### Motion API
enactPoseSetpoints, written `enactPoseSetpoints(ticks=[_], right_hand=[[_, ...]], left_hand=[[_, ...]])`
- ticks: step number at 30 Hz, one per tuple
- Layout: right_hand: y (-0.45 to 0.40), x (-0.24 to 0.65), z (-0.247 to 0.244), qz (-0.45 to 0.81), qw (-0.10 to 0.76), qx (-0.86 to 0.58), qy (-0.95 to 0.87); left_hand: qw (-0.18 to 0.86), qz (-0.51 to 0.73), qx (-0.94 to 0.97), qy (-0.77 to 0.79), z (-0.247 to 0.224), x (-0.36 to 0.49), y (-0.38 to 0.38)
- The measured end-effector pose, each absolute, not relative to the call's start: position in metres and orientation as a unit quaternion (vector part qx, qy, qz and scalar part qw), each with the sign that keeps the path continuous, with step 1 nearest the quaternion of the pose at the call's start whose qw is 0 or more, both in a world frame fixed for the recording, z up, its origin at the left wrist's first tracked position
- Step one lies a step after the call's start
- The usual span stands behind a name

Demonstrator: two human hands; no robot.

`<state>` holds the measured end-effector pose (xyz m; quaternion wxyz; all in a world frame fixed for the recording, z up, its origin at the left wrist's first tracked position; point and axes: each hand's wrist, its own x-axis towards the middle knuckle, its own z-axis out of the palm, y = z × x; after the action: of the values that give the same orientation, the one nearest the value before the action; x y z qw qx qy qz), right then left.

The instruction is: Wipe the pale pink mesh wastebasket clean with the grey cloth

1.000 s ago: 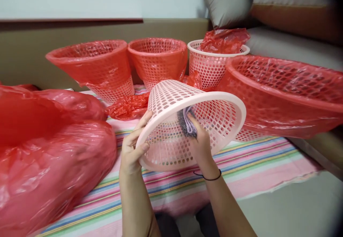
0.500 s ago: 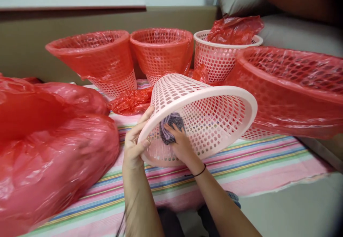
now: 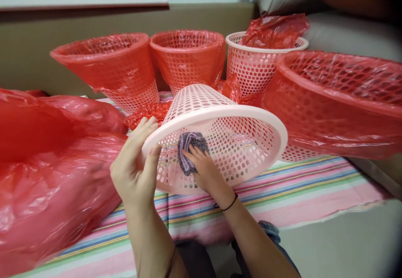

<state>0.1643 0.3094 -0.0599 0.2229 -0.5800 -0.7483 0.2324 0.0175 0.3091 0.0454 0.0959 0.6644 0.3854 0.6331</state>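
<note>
Pink basket tipped sideways, cloth inside, red plastic everywhere

So the pale pink basket [image 3: 226,111] is tipped over, mouth towards the person, above the striped sheet [image 3: 314,194]. Can't tell if it's actually resting on it. Left hand [image 3: 133,171] has the rim pinched at the left edge, thumb at the mouth side and fingers round the outside. Right hand [image 3: 207,173], with a black band [image 3: 230,203] on the wrist, reaches in, fingers a bit spread over a folded grey-and-purple cloth [image 3: 195,139] at the inner wall. Can't tell if that grip is pinching the cloth or just lying on it.

Around it: three baskets covered in red plastic, left [image 3: 125,70], middle [image 3: 188,66] and right [image 3: 333,114], plus a pale one [image 3: 251,68] with red plastic [image 3: 276,33] bunched in its top. Big red plastic heap [image 3: 78,177] on the left.
</note>
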Motion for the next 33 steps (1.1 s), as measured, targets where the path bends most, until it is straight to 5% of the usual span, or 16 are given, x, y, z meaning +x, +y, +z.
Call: enactPoseSetpoints(ticks=[17, 24, 28, 33], right_hand=[[0.325, 0.167, -0.075, 0.125, 0.253, -0.664, -0.693], [0.33, 0.178, -0.074, 0.166, 0.361, -0.619, -0.677], [0.323, 0.194, -0.06, 0.08, 0.432, -0.605, -0.664], [0.32, 0.206, -0.061, 0.008, 0.376, -0.65, -0.66]], left_hand=[[0.099, 0.673, 0.602, 0.418, 0.023, 0.045, 0.323], [0.095, 0.681, 0.621, 0.376, 0.022, 0.049, 0.328], [0.135, 0.682, 0.612, 0.378, 0.019, 0.05, 0.331], [0.184, 0.69, 0.59, 0.377, 0.014, 0.054, 0.334]])
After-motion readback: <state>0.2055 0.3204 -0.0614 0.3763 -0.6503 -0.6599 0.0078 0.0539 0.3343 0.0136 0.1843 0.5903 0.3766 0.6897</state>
